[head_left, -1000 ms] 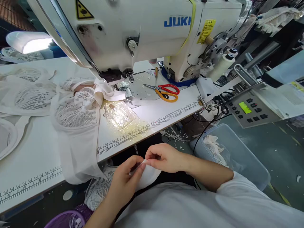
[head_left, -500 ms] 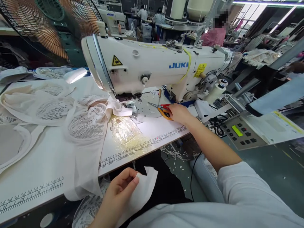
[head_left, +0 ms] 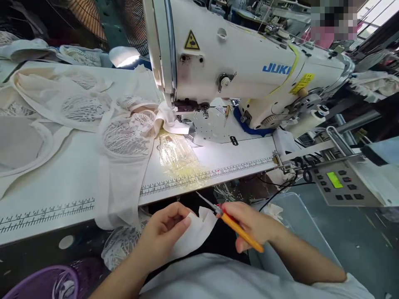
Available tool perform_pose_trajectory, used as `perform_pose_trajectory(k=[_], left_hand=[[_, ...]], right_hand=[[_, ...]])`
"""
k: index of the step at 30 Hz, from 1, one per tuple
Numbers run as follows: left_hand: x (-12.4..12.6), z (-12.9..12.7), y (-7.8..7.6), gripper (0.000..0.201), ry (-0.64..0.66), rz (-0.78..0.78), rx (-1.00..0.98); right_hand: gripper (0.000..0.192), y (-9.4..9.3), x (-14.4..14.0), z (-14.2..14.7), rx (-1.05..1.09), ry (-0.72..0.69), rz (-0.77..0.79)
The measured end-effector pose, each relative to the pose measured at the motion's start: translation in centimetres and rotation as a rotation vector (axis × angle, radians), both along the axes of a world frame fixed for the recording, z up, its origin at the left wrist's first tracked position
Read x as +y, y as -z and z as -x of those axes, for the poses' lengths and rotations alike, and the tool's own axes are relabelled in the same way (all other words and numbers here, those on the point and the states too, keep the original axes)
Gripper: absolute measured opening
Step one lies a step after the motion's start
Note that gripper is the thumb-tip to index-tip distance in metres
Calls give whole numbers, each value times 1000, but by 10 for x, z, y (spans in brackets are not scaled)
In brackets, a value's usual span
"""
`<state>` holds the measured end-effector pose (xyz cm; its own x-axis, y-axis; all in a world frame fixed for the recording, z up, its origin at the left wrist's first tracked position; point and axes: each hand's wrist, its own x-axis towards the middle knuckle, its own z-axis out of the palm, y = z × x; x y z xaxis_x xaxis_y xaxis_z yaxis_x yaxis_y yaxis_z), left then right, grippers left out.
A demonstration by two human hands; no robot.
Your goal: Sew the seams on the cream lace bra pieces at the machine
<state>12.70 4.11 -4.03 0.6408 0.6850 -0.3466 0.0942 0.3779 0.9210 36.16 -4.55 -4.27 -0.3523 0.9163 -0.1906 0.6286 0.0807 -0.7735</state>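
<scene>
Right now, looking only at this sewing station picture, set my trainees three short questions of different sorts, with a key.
1. True or false: the right hand holds the scissors with their blades pointing toward the white fabric piece.
2. Which hand pinches the white fabric piece? A. left hand B. right hand C. neither
3. Fill in: the brand name printed in blue on the sewing machine is ____.

Key: 1 true; 2 A; 3 JUKI.
</scene>
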Motion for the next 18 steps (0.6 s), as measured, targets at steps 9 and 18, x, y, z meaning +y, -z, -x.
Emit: perform_pose_trajectory(k=[9,18], left_hand=[[-1,0,1,17,-114,-49,-3],[0,0,0,17,-111,-91,35]], right_hand=[[72,15,2,20,-130,-87,126],[68,12,-2,22,-215,-35,137]])
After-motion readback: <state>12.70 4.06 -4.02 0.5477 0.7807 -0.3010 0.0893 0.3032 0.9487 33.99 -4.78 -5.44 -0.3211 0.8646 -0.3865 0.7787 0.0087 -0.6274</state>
